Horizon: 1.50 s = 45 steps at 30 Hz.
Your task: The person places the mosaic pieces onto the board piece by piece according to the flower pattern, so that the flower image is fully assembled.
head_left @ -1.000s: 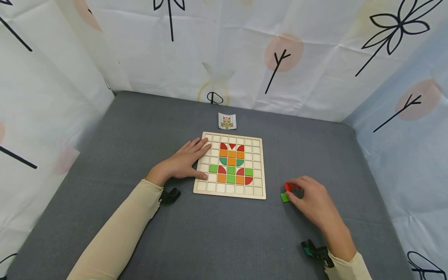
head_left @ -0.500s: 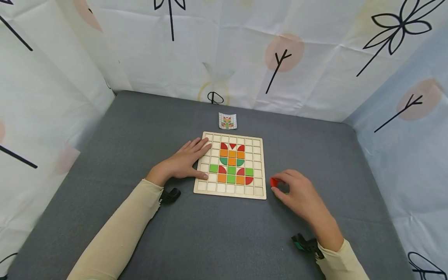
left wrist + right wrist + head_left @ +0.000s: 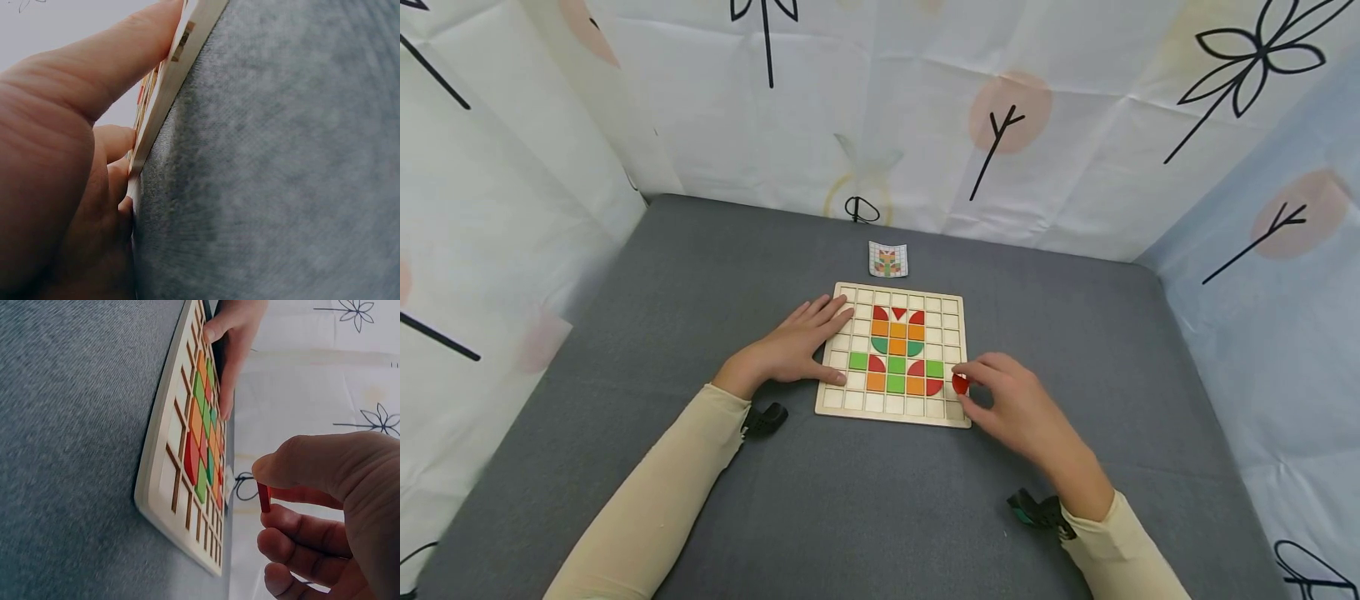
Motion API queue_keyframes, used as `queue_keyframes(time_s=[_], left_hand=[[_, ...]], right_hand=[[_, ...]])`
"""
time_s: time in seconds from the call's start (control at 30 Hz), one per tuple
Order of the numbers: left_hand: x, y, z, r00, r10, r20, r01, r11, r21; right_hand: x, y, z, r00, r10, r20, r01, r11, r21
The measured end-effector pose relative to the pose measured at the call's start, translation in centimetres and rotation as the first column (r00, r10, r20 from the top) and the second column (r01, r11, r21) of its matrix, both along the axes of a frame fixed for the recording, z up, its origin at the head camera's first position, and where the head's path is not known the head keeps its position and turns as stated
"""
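Note:
A square wooden grid board (image 3: 955,410) lies on the grey table, with red, orange and green tiles set in its middle cells. My left hand (image 3: 786,350) rests on the board's left side, fingers spread and thumb on the near-left cells. In the left wrist view the thumb (image 3: 125,53) lies along the board's edge. Between thumb and fingertips, my right hand (image 3: 1026,417) pinches a small red tile (image 3: 960,384) over the board's right edge. The right wrist view shows this tile edge-on, as a thin red strip (image 3: 264,497), raised above the grid.
A small printed card (image 3: 888,260) with a coloured grid pattern lies behind the board. Dark straps with black camera mounts sit at the left wrist (image 3: 765,419) and right wrist (image 3: 1037,508). A white patterned cloth (image 3: 910,108) hangs behind the table.
My right hand has carried the red tile leftward from the table to the board's right edge. A green tile seen beside it earlier no longer shows. The left hand stays still.

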<state>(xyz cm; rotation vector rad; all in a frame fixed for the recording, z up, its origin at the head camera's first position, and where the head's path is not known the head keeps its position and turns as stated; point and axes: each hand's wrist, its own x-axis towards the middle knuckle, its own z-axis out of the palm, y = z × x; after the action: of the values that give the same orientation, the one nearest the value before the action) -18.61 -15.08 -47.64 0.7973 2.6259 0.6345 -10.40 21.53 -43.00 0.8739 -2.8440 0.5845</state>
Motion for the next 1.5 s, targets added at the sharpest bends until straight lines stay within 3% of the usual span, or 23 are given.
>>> queue_keyframes(time_s=[0.67,1.0,1.5], left_hand=[[0.0,0.0,0.1,1.000,-0.007,-0.006,0.007,1.000,0.019],[-0.1,-0.2,-0.6,1.000,-0.018,-0.018,0.019,0.999,0.050],[-0.1,-0.1,-0.2,1.000,-0.015,-0.005,0.015,0.999,0.036]], right_hand=[[-1.4,-3.4,0.8,0.985,0.167,-0.052,-0.168,0.986,-0.005],[-2.0,-4.8,0.8,0.979,0.200,-0.042,-0.200,0.980,0.004],[-2.9,-7.0,0.8,0.962,0.272,-0.030,-0.272,0.962,0.007]])
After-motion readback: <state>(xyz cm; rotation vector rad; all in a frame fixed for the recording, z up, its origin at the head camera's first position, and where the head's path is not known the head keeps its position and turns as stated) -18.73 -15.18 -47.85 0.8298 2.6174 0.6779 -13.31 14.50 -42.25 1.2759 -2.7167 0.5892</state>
